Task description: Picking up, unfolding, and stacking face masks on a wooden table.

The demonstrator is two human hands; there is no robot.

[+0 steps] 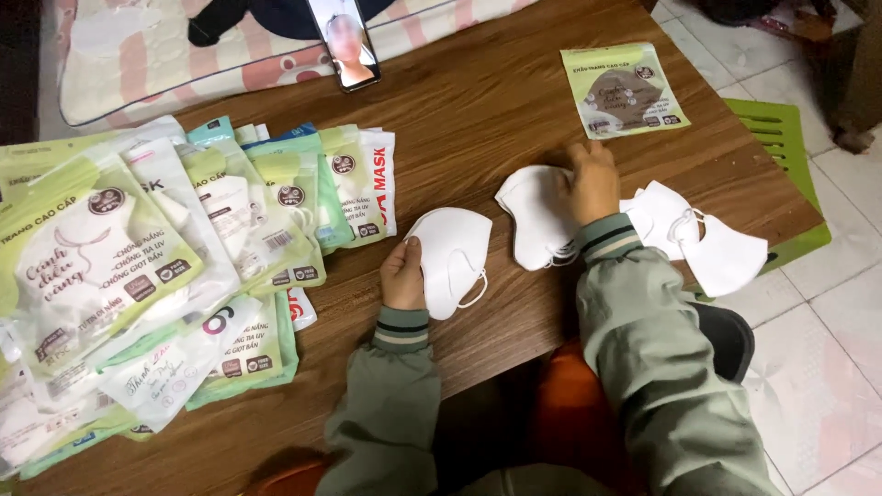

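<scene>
Left hand [402,276] grip: closed on the left edge of a white folded fabric face mask with thin ear loop [452,260], thumb on top, fingers under. Mask lies mostly flat on the brown wood-grain bench [478,101], just ahead of the bench's near edge, ear loop trailing at its lower right.

Right hand [593,182] grip: palm down, fingers bent over a small stack of white face masks [533,216], pressing on its right side. Can't tell whether the fingers actually pinch a mask or just rest on it. Stack sits just right of the held mask, narrow gap between the two.

Right of that hand: loose pile of white masks with ear loops [707,241], touching the sleeve cuff, reaching to the bench's right edge.

Far right of the bench: single flat pale-green retail pouch with a mask inside [625,90], well apart from the hands.

Left of the bench: big overlapping heap of green, white and teal packaged mask pouches [184,248], its right edge near the left hand.

Top centre: black smartphone, screen lit [344,41], propped against a pink-and-cream striped cushion [138,64].

Both sleeves grey-green with striped cuffs. Green plastic stool [781,138] beyond the bench's right edge on white tile floor [827,367].
</scene>
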